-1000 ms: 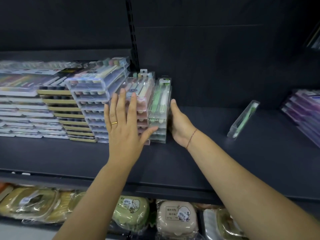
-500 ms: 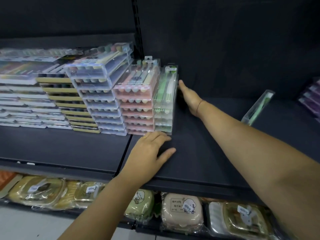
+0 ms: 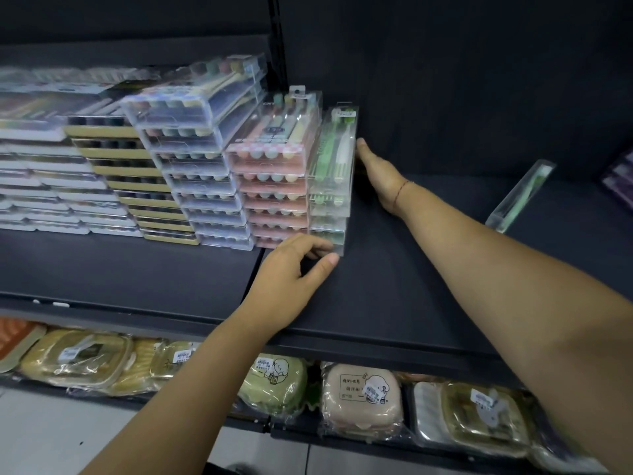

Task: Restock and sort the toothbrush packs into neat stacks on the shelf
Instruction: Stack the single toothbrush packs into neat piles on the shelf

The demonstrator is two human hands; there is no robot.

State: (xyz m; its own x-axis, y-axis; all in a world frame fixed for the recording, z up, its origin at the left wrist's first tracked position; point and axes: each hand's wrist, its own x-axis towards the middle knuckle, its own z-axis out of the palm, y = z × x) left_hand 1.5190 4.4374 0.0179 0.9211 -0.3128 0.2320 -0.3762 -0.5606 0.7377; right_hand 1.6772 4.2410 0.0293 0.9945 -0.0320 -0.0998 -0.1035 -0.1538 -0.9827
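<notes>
Dark matte shelving fills the view, with film-wrapped rounded boxes on the tier below the green stack. On the black shelf the left hand is loosely spread, its fingertips touching the front of the lowest packs in the green stack and its thumb on the board. Rigid, clear oblong cases form that stack, which touches the pink stack on its left. The right hand, flat with straight fingers, lies against the green stack's right side. One loose green pack sits tilted well to its right.
</notes>
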